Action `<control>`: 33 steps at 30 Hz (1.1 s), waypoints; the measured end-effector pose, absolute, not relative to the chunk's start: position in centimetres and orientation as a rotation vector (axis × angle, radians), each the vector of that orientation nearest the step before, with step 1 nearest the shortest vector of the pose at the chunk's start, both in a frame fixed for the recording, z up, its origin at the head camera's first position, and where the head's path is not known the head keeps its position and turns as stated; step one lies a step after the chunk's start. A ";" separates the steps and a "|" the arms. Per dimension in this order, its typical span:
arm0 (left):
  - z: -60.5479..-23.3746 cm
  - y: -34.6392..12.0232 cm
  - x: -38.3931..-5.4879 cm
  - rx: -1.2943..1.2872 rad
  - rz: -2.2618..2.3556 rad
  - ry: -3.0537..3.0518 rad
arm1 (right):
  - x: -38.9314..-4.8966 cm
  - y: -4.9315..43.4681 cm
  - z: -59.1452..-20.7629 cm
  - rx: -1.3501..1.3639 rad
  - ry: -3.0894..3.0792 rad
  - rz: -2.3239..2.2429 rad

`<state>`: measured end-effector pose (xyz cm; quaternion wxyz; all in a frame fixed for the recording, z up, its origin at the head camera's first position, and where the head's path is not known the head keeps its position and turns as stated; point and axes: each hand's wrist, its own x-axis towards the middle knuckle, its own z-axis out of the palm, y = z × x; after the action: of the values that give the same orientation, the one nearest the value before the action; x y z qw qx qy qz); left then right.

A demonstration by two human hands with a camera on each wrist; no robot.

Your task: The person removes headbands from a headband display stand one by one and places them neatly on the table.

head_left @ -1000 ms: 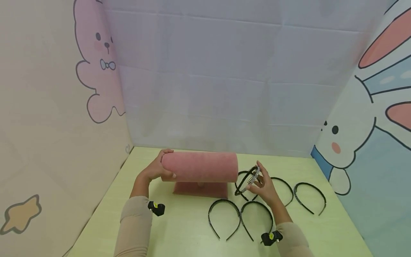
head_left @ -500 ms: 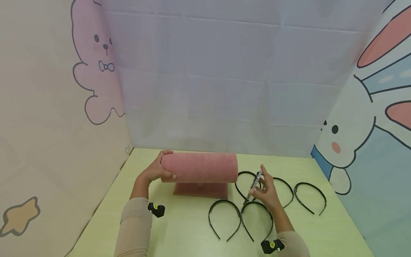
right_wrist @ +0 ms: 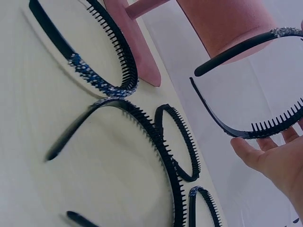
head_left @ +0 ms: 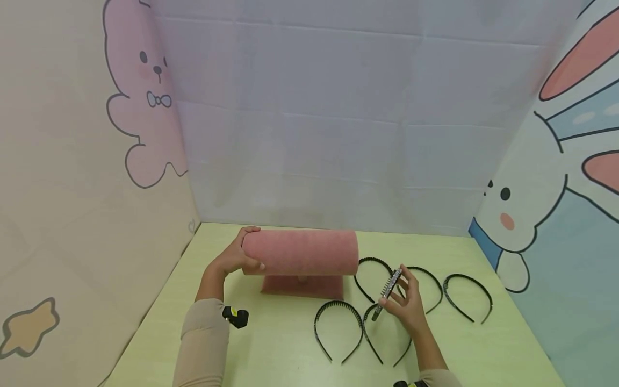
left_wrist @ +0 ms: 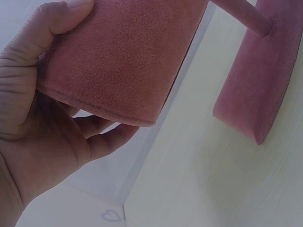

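My left hand [head_left: 238,256] grips the left end of a pink plush roll [head_left: 304,251], which stands on a pink base [head_left: 302,286]. In the left wrist view, the thumb [left_wrist: 73,12] lies on one side of the roll's end and the other fingers reach round behind. To the right of the roll, my right hand [head_left: 411,307] holds a black toothed headband [head_left: 389,286] with a sparkly silver band between thumb and fingers. From the right wrist, that headband [right_wrist: 234,53] shows raised off the table, its two tips pointing toward the roll.
Several more black toothed headbands lie on the pale table [head_left: 271,338]: one in front [head_left: 338,303], another partly behind my right wrist [head_left: 371,344], and others toward the right, such as the rightmost headband [head_left: 465,277]. A white cloth backdrop [head_left: 309,134] rises behind.
My right hand has moved toward me and slightly right, turning the headband from a visible loop to nearly edge-on. The left hand and the roll have stayed put.
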<state>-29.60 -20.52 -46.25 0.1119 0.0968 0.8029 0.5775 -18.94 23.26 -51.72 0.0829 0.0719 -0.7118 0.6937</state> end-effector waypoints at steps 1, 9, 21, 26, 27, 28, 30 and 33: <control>-46.3 -20.5 -29.6 0.285 1.695 2.360 | -18.7 23.3 -51.8 0.205 -2.130 2.063; -46.4 -20.5 -29.6 0.300 1.721 2.347 | -17.1 23.7 -52.9 0.092 -2.135 2.016; -46.2 -20.8 -29.4 0.311 1.721 2.348 | -15.2 25.0 -53.7 -0.041 -2.306 1.721; -46.0 -20.7 -29.4 0.319 1.728 2.337 | -14.6 25.5 -53.9 -0.142 -2.391 1.560; -46.0 -20.7 -29.4 0.319 1.731 2.334 | -14.5 25.6 -54.0 -0.164 -2.402 1.539; -46.0 -20.6 -29.3 0.319 1.734 2.329 | -14.4 25.6 -54.0 -0.183 -2.408 1.520; -46.1 -20.6 -29.3 0.318 1.733 2.327 | -14.2 25.7 -54.0 -0.212 -2.416 1.481; -46.2 -20.6 -29.3 0.299 1.724 2.339 | -14.0 25.9 -54.1 -0.237 -2.413 1.425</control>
<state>-29.28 -20.56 -46.16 0.1101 0.1019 0.7958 0.5866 -13.97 25.87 -54.14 0.1641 -0.0830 -0.8464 0.4998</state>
